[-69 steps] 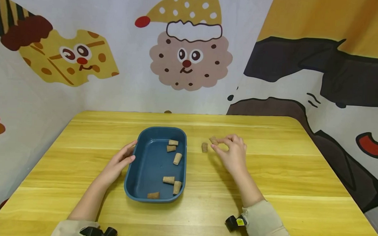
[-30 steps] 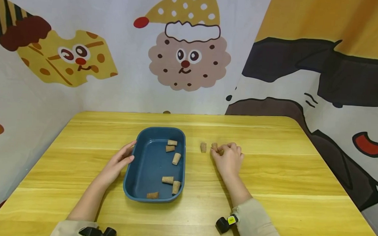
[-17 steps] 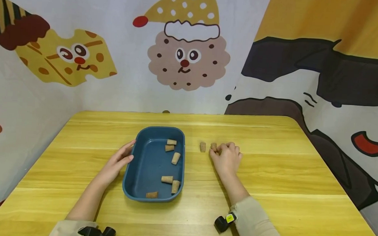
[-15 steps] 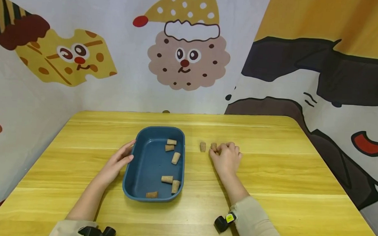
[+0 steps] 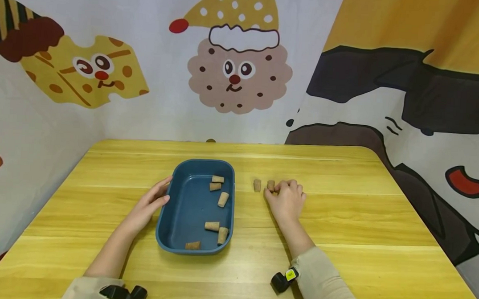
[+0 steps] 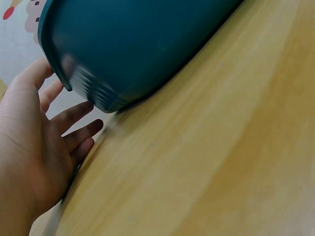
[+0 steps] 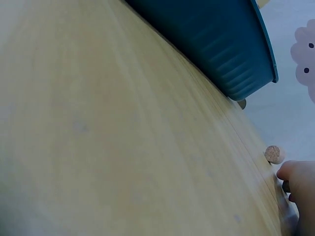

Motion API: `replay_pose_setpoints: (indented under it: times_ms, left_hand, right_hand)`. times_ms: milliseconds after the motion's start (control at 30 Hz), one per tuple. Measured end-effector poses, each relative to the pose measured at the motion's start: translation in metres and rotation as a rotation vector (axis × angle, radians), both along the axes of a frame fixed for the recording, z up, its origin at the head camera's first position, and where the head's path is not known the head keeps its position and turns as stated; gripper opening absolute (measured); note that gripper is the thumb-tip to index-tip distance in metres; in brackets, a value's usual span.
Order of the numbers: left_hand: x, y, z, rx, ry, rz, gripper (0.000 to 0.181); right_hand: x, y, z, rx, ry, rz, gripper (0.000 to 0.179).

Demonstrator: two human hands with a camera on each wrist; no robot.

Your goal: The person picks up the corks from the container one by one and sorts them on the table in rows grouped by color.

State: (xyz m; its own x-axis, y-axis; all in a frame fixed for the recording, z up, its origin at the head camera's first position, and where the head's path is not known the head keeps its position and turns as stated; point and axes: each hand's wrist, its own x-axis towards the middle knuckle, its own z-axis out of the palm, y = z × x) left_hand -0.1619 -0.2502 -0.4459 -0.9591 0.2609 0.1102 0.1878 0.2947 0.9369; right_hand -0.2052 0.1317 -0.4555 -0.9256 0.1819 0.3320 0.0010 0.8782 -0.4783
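My left hand (image 5: 145,206) lies along the left side of a blue plastic bin (image 5: 189,205), its fingers extended and its fingertips at the rim. The left wrist view shows those fingers loosely spread by the bin's corner (image 6: 98,93). My right hand (image 5: 287,200) is low over the table to the right of the bin, pinching a small tapered cork (image 5: 271,185) between thumb and index finger. Left of it, a second cork (image 5: 257,185) stands on the table. In the right wrist view, a cork's round end (image 7: 273,154) shows just beyond the thumb.
Several corks lie on their sides in the bin, mostly along its right wall, one (image 5: 193,245) at the near end. The wood-grain table (image 5: 341,216) runs back to a wall covering (image 5: 152,123) with cartoon prints.
The right hand has brought its cork down and slightly nearer, beside the standing cork. Over the last second it has stayed almost still. The left hand and bin have not moved.
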Motion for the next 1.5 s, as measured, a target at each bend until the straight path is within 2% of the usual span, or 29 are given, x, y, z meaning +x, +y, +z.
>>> replay_pose_setpoints:
  times_ms: [433,800,1000,1167,1300,1400,1500]
  left_hand:
    - [0.000,-0.001,-0.001,-0.012,0.019,-0.003,0.053]
    - [0.001,-0.001,0.000,-0.010,0.023,-0.004,0.053]
    - [-0.001,-0.001,-0.002,-0.016,0.022,-0.001,0.053]
    - [0.000,-0.001,-0.002,-0.011,0.013,-0.003,0.053]
    - [0.000,-0.001,-0.001,-0.012,0.014,-0.003,0.053]
    - [0.000,-0.001,-0.001,-0.008,0.017,-0.002,0.053]
    - [-0.001,0.000,-0.002,0.001,0.020,-0.006,0.053]
  right_hand:
    - [0.001,-0.001,0.000,-0.022,-0.024,-0.002,0.031]
    - [0.007,0.001,0.012,-0.104,-0.049,-0.004,0.038]
    - [0.007,0.001,0.012,-0.108,-0.067,-0.006,0.039]
    - [0.008,0.002,0.014,-0.117,-0.025,0.006,0.039]
    - [0.009,0.000,0.026,-0.151,0.103,0.088,0.036]
    - [0.009,-0.007,0.040,-0.177,0.195,0.222,0.032]
    - [0.009,-0.018,0.054,-0.175,0.242,0.376,0.030]
